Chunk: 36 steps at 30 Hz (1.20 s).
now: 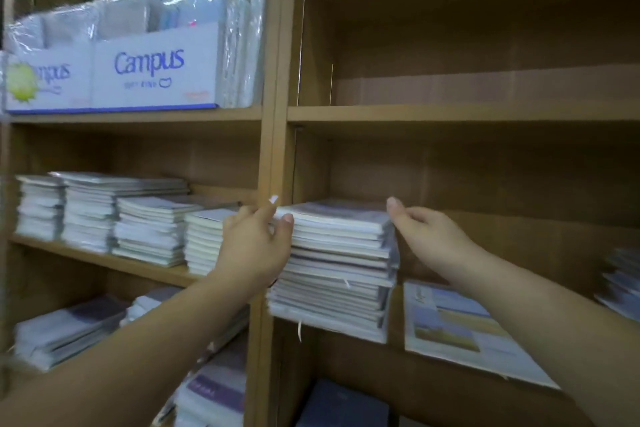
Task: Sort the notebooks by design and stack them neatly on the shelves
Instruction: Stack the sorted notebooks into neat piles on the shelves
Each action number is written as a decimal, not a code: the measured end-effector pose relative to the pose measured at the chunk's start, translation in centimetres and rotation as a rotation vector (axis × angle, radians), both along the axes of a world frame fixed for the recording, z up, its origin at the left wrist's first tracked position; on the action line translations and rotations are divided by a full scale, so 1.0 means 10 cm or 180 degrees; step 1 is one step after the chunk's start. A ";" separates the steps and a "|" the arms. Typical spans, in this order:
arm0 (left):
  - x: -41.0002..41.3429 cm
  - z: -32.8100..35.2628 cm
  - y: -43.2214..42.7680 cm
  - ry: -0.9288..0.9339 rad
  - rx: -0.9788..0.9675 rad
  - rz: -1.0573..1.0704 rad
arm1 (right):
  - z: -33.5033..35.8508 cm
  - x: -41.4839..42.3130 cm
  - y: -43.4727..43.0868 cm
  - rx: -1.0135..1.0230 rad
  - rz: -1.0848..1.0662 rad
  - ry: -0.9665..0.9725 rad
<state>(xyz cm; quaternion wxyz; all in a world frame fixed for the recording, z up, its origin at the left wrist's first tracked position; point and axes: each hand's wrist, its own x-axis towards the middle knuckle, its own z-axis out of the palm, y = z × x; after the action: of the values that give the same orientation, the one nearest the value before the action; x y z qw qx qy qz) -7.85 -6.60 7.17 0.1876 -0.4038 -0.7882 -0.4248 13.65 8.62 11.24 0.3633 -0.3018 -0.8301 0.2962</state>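
Wooden shelving unit (273,80), two bays, blurry frame. Tall stack of notebooks (339,267) sits at the left end of the right bay's middle shelf, against the divider, with its lower books overhanging the shelf front.

Left hand (254,246) is flat against the stack's left side, thumb on the top left corner, index finger straight up, not gripping. Right hand (429,236) is at the stack's right side, thumb at the top right corner; fingers are partly hidden, so can't tell whether it pinches or just touches.

Landscape-cover notebook (457,326) lies flat just right of the stack. Another pile (623,281) is at the far right edge.

Left bay:
- Top shelf: Campus boxes (152,69) holding plastic-wrapped packs.
- Middle shelf: four notebook stacks (138,225) in a row.
- Lower shelf: looser piles (69,329).

Dark blue notebook (343,406) is on the bottom right.
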 end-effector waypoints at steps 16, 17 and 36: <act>0.33 0.25 -0.12 0.0058 0.0343 -0.0431 | 0.11 -0.14 0.09 -0.1447 -0.0182 0.0574; 0.37 0.30 -0.13 0.0040 0.0254 -0.0363 | 0.11 -0.13 0.08 -0.1490 -0.0177 0.0635; 1.69 0.09 0.38 -0.2463 0.0756 -0.1868 | -0.01 1.51 -0.02 -0.1434 -0.0756 0.0580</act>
<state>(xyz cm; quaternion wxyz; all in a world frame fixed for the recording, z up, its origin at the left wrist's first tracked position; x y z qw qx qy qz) 9.03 -2.79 8.10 -0.2014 -0.3972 -0.5993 -0.6652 28.76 8.46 11.10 0.3925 -0.4424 -0.6659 0.4548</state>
